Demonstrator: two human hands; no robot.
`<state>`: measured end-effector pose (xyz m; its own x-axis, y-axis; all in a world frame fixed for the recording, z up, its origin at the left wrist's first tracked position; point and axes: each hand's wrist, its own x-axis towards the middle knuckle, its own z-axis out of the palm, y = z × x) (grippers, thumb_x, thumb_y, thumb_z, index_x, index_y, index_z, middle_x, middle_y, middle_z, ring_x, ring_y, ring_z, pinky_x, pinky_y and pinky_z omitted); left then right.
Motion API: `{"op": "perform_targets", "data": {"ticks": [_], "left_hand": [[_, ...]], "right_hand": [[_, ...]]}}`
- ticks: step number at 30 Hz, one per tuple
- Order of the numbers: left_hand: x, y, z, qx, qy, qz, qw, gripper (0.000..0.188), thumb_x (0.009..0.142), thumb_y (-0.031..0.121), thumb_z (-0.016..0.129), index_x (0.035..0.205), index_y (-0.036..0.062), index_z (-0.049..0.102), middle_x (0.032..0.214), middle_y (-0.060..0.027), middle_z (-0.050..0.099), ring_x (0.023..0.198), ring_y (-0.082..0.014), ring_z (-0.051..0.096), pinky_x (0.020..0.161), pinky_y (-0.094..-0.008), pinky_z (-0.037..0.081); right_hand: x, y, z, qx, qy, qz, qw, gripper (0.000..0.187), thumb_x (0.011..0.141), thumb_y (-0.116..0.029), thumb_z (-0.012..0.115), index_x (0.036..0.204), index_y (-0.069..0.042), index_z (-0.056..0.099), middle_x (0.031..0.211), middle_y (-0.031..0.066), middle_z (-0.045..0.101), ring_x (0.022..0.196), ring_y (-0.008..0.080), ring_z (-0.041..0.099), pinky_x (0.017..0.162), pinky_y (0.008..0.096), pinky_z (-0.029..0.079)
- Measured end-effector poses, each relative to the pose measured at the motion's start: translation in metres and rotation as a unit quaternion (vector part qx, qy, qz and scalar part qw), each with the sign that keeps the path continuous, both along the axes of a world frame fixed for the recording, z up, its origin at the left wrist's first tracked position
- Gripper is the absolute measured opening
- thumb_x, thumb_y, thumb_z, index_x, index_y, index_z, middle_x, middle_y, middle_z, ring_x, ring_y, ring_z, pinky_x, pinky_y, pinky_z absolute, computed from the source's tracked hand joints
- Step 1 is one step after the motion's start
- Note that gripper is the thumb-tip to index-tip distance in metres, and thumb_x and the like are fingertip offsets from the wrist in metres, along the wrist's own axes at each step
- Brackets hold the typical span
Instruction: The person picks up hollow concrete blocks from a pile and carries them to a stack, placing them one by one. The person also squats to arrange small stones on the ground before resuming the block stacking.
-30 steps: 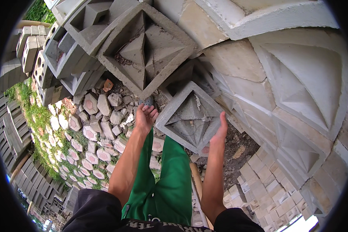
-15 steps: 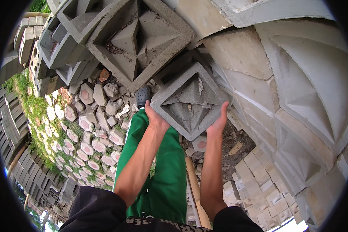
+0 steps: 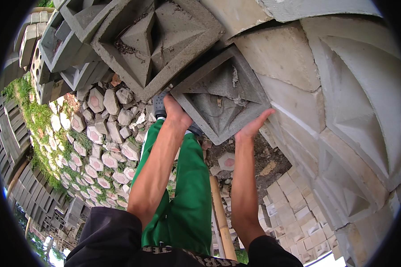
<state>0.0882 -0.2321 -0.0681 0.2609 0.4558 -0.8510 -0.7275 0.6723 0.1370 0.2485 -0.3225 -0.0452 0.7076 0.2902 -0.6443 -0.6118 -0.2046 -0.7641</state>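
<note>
A square grey concrete breeze block [image 3: 227,127] with a recessed, faceted star pattern is held between my two hands, one corner pointing toward me. Bits of dry debris lie in its hollow. My left hand [image 3: 176,113] grips its left side, fingers hidden beneath or behind it. On the lower right edge rests my right hand [image 3: 250,127], thumb stretched out along the side and the other fingers out of sight. Just left and beyond is a larger-looking block of the same kind [image 3: 189,54], with dirt in its recesses. The held block's far corner lies close to that one.
A tall wall of pale relief blocks [image 3: 294,58] rises along the right. More grey blocks [image 3: 67,44] are piled at the far left. Hexagonal pavers and stones [image 3: 113,129] cover the ground on the left. A bamboo pole [image 3: 223,218] lies beside my right leg.
The held block has moved away from me, toward the pile, and tilted so its hollow looks darker. Both hands went with it.
</note>
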Motion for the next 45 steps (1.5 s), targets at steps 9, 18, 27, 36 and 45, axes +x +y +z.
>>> {"op": "perform_targets", "data": {"ticks": [9, 18, 27, 36, 45], "left_hand": [[0.005, 0.014, 0.022, 0.000, 0.020, 0.013, 1.000, 0.059, 0.099, 0.042, 0.029, 0.134, -0.0013, 0.048, 0.135, -0.0215, 0.051, 0.121, -0.0360, 0.050, 0.105, -0.0507, 0.038], [-0.003, -0.012, -0.002, 0.038, 0.043, -0.029, 0.998, 0.056, 0.097, 0.041, 0.029, 0.134, 0.0036, 0.051, 0.135, -0.0164, 0.054, 0.124, -0.0347, 0.050, 0.107, -0.0526, 0.036], [0.033, -0.081, 0.029, -0.040, -0.057, -0.114, 0.991, 0.060, 0.094, 0.050, 0.028, 0.133, 0.0114, 0.052, 0.135, -0.0101, 0.055, 0.123, -0.0331, 0.051, 0.106, -0.0492, 0.038], [0.016, -0.063, 0.000, -0.064, -0.129, -0.231, 0.962, 0.066, 0.094, 0.054, 0.028, 0.144, 0.0123, 0.041, 0.145, -0.0082, 0.047, 0.134, -0.0329, 0.041, 0.115, -0.0444, 0.028], [-0.030, -0.021, -0.081, 0.099, -0.073, -0.344, 0.931, 0.065, 0.099, 0.050, 0.035, 0.149, 0.0089, 0.031, 0.152, -0.0090, 0.037, 0.138, -0.0269, 0.036, 0.116, -0.0398, 0.029]], "right_hand": [[-0.006, 0.001, -0.001, -0.010, 0.037, 0.012, 0.999, 0.113, 0.082, -0.084, 0.033, 0.154, -0.005, -0.002, 0.162, 0.0117, -0.003, 0.149, 0.0278, 0.001, 0.119, 0.0431, 0.004], [0.000, -0.014, -0.026, 0.042, 0.040, 0.094, 0.994, 0.107, 0.087, -0.079, 0.029, 0.153, -0.002, -0.002, 0.162, 0.0135, -0.003, 0.149, 0.0254, 0.001, 0.119, 0.0419, 0.003], [-0.081, -0.071, 0.012, 0.068, -0.040, 0.156, 0.985, 0.088, 0.094, -0.056, 0.053, 0.149, 0.005, 0.021, 0.151, 0.0225, 0.033, 0.140, 0.0306, 0.033, 0.114, 0.0379, 0.026], [-0.134, -0.096, 0.008, 0.026, -0.035, -0.023, 0.999, 0.082, 0.094, -0.050, 0.056, 0.146, 0.006, 0.027, 0.149, 0.0257, 0.034, 0.139, 0.0314, 0.035, 0.114, 0.0394, 0.028], [-0.133, -0.031, -0.016, -0.022, -0.209, -0.062, 0.976, 0.084, 0.089, -0.040, 0.064, 0.149, 0.003, 0.023, 0.149, 0.0323, 0.027, 0.140, 0.0446, 0.027, 0.114, 0.0455, 0.025]]}}
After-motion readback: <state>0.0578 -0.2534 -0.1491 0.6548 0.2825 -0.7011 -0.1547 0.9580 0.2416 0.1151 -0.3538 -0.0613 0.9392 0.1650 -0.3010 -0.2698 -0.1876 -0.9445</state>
